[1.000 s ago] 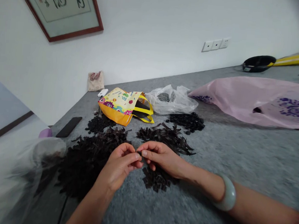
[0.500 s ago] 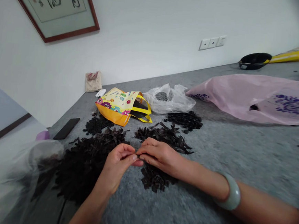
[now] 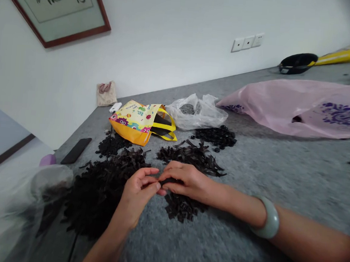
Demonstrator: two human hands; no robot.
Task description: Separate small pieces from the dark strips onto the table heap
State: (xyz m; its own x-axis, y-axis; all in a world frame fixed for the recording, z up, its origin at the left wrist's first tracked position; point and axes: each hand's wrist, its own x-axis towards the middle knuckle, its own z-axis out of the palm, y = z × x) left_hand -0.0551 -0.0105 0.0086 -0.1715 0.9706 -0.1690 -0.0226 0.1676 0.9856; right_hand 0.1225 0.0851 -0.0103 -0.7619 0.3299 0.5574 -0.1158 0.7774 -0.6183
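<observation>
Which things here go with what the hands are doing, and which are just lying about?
Seems part of the job:
dark piece between left hand and right hand
large dark strip pile
smaller dark strip pile
short-piece pile below the right hand

Probably just lying about:
pink bag
flat dark slab
beige pouch

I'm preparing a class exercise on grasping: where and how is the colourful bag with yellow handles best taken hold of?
Probably by both yellow handles, from above and the right: they reach out rightward from the colourful bag, which lies on its side, with black strips and a plastic bag close by.
</observation>
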